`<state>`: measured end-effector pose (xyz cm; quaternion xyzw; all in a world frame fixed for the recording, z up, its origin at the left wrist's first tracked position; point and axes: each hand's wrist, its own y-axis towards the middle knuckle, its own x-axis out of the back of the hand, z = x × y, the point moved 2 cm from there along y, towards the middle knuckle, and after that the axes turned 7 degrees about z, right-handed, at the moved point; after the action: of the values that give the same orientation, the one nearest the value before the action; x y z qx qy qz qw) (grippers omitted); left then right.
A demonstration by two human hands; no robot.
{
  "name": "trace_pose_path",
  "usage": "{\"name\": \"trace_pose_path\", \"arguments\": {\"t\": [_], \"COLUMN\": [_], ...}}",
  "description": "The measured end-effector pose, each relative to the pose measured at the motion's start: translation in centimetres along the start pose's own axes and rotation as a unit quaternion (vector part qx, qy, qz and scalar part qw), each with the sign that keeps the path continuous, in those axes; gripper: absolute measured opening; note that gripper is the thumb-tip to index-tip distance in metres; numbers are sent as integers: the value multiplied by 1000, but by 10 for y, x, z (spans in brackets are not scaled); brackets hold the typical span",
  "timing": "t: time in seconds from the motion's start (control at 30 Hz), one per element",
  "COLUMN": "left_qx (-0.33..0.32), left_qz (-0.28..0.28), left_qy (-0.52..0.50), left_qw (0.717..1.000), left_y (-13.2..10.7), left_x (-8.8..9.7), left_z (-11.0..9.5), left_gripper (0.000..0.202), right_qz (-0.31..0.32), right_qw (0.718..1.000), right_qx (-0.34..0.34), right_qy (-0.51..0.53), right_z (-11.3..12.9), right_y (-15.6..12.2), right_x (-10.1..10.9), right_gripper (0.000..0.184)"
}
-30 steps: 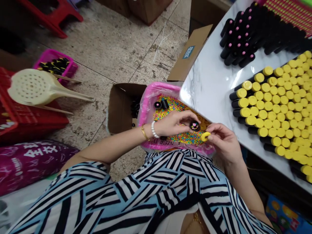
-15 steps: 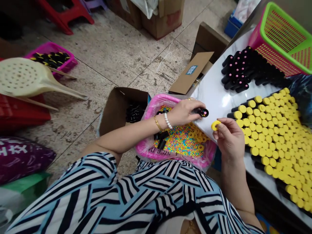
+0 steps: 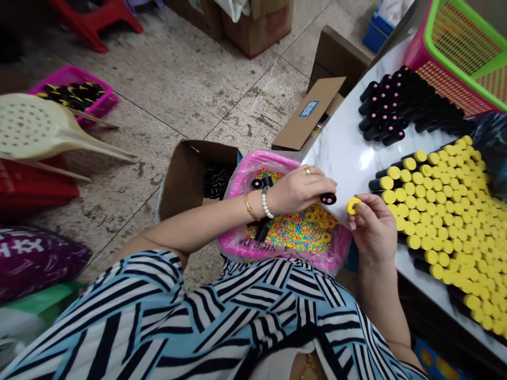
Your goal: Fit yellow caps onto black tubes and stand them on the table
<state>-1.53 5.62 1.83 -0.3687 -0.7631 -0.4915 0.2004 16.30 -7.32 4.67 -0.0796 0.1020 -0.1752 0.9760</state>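
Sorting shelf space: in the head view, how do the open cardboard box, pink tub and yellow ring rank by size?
Pink tub and cardboard box: too alike to rank at this camera distance.
Then the yellow ring, clearly smallest.

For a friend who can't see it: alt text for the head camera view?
A person's left hand holds a black tube and the right hand a yellow ring beside a pink tub of colourful beads. Rows of yellow-capped black tubes sit on a marble table.

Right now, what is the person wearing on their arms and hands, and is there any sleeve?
The left hand wears a gold ring, and its wrist a white pearl bracelet and thin gold bangle. The right hand shows no jewellery. Both forearms are bare, with no sleeve; the garment has blue, black and white stripes.
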Motion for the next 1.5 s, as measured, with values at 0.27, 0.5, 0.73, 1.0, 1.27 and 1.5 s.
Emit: {"name": "trace_pose_path", "arguments": {"t": [0.27,0.5,0.73,1.0,1.27,1.5], "left_qx": [-44,8,141,159,191,346], "left_qz": [57,23,-1,-4,9,35], "left_qy": [59,48,-25,-41,-15,-387], "left_qw": [996,999,990,986,981,854], "left_y": [-3,-7,-2,0,6,27], "left_x": [-7,-9,-11,-13,-11,-9], "left_z": [1,6,5,9,-2,-12], "left_gripper": [24,26,28,30,28,27], "right_qz": [6,3,35,52,39,87], "right_qw": [1000,1000,999,997,995,990], "right_qx": [10,2,-37,-29,-33,-66], "right_qy": [-5,11,3,-48,-91,-94], "right_z": [2,2,-2,-5,-6,-6], "right_y": [0,0,14,45,45,42], "right_x": [1,-1,-6,-18,-17,-20], "right_gripper": [16,18,17,14,20,24]}}
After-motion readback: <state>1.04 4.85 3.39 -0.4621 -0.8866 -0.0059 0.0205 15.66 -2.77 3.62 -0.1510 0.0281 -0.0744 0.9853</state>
